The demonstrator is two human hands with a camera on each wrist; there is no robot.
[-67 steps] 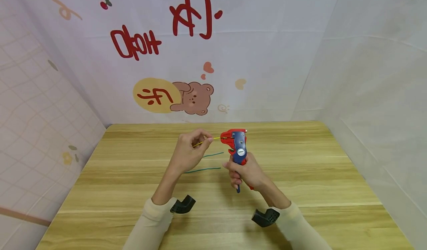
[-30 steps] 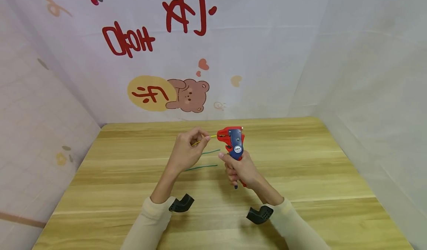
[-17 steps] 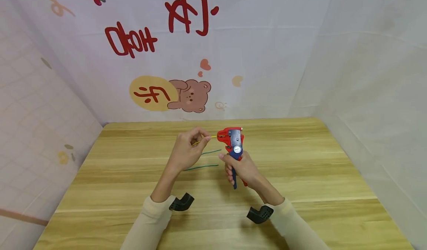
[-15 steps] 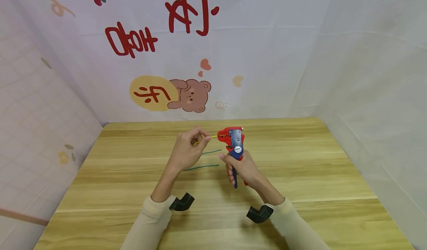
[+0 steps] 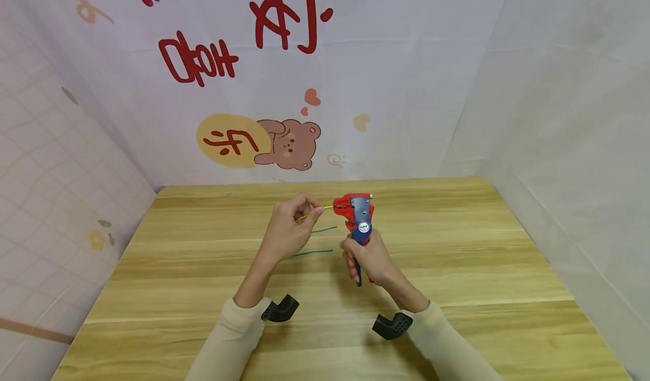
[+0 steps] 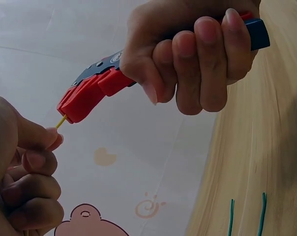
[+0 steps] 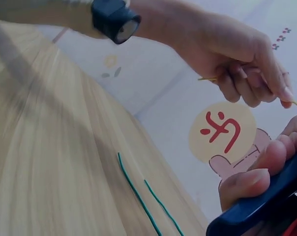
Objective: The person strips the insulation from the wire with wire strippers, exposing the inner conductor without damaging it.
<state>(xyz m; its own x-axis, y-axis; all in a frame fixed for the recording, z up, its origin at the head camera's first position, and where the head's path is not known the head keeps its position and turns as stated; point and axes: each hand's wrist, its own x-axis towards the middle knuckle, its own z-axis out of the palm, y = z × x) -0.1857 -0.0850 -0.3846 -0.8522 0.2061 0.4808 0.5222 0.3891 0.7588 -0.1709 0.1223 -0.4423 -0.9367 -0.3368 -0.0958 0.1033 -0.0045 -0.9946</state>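
My left hand (image 5: 286,228) pinches a thin yellow wire (image 5: 328,207) between thumb and forefinger. That wire's far end enters the red nose of a red-and-blue wire stripper (image 5: 361,210), and its exact depth inside is hidden. Around the stripper's handles wraps my right hand (image 5: 374,257), fingers curled, the tool held upright above the table. In the left wrist view a short stretch of yellow wire (image 6: 61,121) shows between my fingertips and the nose. The wire's loose tail (image 7: 206,79) sticks out behind my left hand in the right wrist view.
Two teal wires, a nearer one (image 5: 313,252) and a farther one (image 5: 325,230), lie on the wooden table (image 5: 457,257) below my hands. A printed cloth wall (image 5: 406,87) stands behind the table's back edge. Black cameras (image 5: 280,309) sit on both wrists.
Both hands have shifted slightly right with the wire and stripper over the last half second. My right thumb has drawn in against the handle. The yellow wire stays at the stripper's nose.
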